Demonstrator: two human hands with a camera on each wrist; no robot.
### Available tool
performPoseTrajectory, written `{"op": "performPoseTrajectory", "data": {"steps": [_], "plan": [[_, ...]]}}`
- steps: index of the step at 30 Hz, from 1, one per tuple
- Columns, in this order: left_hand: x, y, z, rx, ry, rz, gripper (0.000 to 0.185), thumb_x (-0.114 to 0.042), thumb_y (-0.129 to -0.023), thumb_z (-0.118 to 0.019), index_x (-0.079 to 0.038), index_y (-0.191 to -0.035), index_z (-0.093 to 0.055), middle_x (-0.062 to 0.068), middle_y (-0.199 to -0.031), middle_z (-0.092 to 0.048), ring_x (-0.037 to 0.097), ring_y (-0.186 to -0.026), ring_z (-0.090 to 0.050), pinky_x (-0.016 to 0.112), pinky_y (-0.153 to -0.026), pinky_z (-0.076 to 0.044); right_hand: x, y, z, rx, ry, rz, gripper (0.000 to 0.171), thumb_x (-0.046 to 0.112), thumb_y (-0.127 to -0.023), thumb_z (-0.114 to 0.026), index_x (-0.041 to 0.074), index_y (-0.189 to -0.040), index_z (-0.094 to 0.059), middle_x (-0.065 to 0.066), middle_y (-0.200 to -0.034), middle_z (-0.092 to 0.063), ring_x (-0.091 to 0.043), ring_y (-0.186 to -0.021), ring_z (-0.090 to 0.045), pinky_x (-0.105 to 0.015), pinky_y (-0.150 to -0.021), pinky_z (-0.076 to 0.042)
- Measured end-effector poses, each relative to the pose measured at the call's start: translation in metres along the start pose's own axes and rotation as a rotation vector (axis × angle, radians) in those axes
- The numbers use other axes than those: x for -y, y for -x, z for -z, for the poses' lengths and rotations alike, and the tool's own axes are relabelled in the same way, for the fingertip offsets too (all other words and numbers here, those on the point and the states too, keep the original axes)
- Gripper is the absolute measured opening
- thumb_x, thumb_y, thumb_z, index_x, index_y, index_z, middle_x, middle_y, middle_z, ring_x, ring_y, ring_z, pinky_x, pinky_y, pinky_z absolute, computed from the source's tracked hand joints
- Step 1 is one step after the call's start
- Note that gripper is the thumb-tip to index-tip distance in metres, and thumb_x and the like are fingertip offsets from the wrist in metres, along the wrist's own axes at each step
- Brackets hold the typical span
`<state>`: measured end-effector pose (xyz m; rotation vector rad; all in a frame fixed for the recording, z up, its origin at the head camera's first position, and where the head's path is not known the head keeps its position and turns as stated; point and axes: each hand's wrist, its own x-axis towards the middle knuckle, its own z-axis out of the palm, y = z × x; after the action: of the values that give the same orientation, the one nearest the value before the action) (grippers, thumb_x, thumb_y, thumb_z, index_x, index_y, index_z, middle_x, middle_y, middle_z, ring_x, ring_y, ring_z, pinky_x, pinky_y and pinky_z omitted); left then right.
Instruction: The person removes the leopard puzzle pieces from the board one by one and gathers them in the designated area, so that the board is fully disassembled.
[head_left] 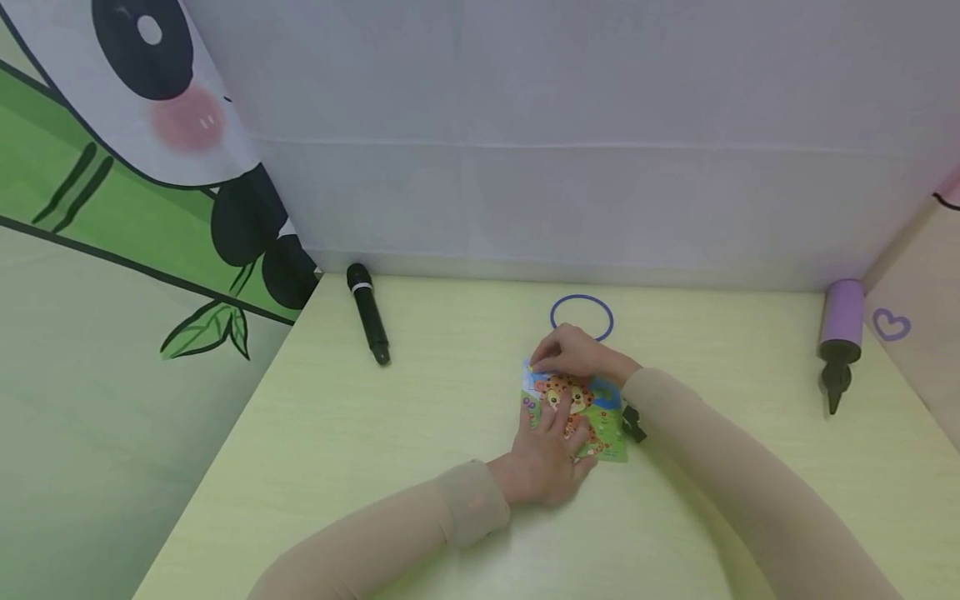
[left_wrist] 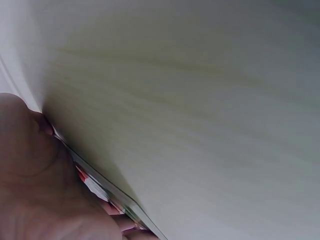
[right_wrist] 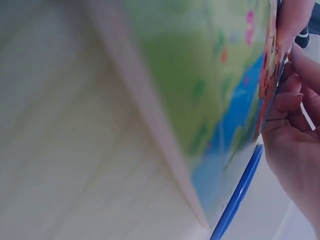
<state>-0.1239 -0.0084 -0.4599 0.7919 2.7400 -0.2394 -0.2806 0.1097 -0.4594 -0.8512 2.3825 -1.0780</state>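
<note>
A thin picture board (head_left: 611,446) with a cartoon spotted animal on green and blue lies on the table. My left hand (head_left: 546,462) rests on its lower left part, fingers spread flat over the picture. At the top left corner, my right hand (head_left: 573,350) has bent fingers, thumb and fingertips pinched together at the board's edge. In the right wrist view the curled right fingers (right_wrist: 287,100) touch the far side of the board (right_wrist: 200,100); the exact contact is partly hidden. The left wrist view shows the left palm (left_wrist: 45,185) over the board's edge.
Just behind the board lies a blue ring (head_left: 552,312). A black microphone (head_left: 369,317) lies at the back left, and a purple and black hand pump (head_left: 842,329) at the right. A small black object (head_left: 633,423) shows by the right cuff. A pale wall (head_left: 525,208) borders the table's back.
</note>
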Motion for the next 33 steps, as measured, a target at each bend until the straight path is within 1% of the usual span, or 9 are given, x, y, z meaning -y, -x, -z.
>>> {"op": "performPoseTrajectory", "data": {"steps": [3,6,11,14,19,22,29,33], "plan": [[-0.0002,0.0010,0.0003,-0.005,0.001,0.000,0.063,-0.058,-0.098,-0.010,-0.028,-0.154,-0.018,0.013,-0.158,0.001,0.038,-0.140,-0.012,0.060,-0.107,-0.013,0.0015,0.0005,0.0002,0.003,-0.009,0.012,0.011,0.015,-0.090,-0.068,0.008,-0.095,-0.074,0.002,-0.086,-0.070,-0.017,-0.075,-0.063,-0.030,-0.063,-0.052],[0.0000,0.0008,0.0000,-0.005,0.008,0.001,0.063,-0.058,-0.098,-0.010,-0.029,-0.154,-0.018,0.013,-0.158,0.000,0.037,-0.140,-0.012,0.060,-0.107,-0.013,0.0011,-0.0001,0.0002,0.006,-0.016,0.012,0.009,0.015,-0.090,-0.068,0.009,-0.094,-0.074,0.003,-0.085,-0.069,-0.016,-0.076,-0.063,-0.030,-0.065,-0.052],[0.0015,-0.0007,0.0002,0.012,0.035,-0.005,0.064,-0.059,-0.098,-0.011,-0.028,-0.154,-0.018,0.013,-0.158,0.003,0.037,-0.140,-0.011,0.060,-0.107,-0.012,-0.0004,-0.0011,0.0002,0.006,-0.007,0.041,0.007,0.014,-0.090,-0.068,0.010,-0.093,-0.074,0.003,-0.084,-0.069,-0.016,-0.076,-0.063,-0.031,-0.068,-0.052],[0.0024,-0.0011,0.0007,0.020,0.055,-0.012,0.063,-0.058,-0.098,-0.012,-0.028,-0.153,-0.018,0.014,-0.158,0.004,0.037,-0.140,-0.010,0.060,-0.107,-0.011,-0.0005,-0.0011,0.0003,0.006,-0.004,0.039,0.007,0.014,-0.090,-0.068,0.010,-0.093,-0.073,0.003,-0.084,-0.069,-0.016,-0.077,-0.063,-0.032,-0.070,-0.051],[0.0036,-0.0002,0.0024,-0.006,0.079,-0.026,0.062,-0.058,-0.099,-0.015,-0.027,-0.151,-0.022,0.018,-0.157,0.002,0.036,-0.140,-0.012,0.060,-0.106,-0.014,0.0004,-0.0006,0.0004,0.009,-0.007,0.033,0.007,0.013,-0.090,-0.068,0.010,-0.093,-0.073,0.003,-0.084,-0.069,-0.016,-0.077,-0.064,-0.032,-0.071,-0.052],[0.0049,-0.0012,0.0019,-0.021,0.095,-0.036,0.060,-0.058,-0.098,-0.017,-0.027,-0.149,-0.025,0.020,-0.156,0.000,0.036,-0.140,-0.011,0.061,-0.106,-0.015,-0.0003,-0.0008,0.0002,0.010,-0.007,0.037,0.007,0.013,-0.090,-0.068,0.010,-0.093,-0.073,0.003,-0.083,-0.069,-0.016,-0.076,-0.064,-0.032,-0.070,-0.052],[0.0066,-0.0026,0.0041,-0.032,0.089,-0.043,0.055,-0.058,-0.098,-0.022,-0.028,-0.143,-0.030,0.021,-0.156,-0.007,0.034,-0.140,-0.011,0.060,-0.105,-0.019,-0.0011,-0.0007,0.0006,0.009,-0.015,0.031,0.008,0.013,-0.090,-0.068,0.010,-0.094,-0.074,0.004,-0.085,-0.070,-0.016,-0.077,-0.064,-0.032,-0.069,-0.052],[0.0063,-0.0024,0.0037,-0.035,0.091,-0.041,0.054,-0.058,-0.098,-0.023,-0.029,-0.142,-0.031,0.020,-0.156,-0.009,0.034,-0.140,-0.012,0.059,-0.105,-0.020,-0.0005,0.0000,0.0008,0.015,-0.025,0.028,0.009,0.012,-0.090,-0.068,0.009,-0.096,-0.074,0.003,-0.086,-0.070,-0.016,-0.078,-0.065,-0.031,-0.070,-0.052]]}}
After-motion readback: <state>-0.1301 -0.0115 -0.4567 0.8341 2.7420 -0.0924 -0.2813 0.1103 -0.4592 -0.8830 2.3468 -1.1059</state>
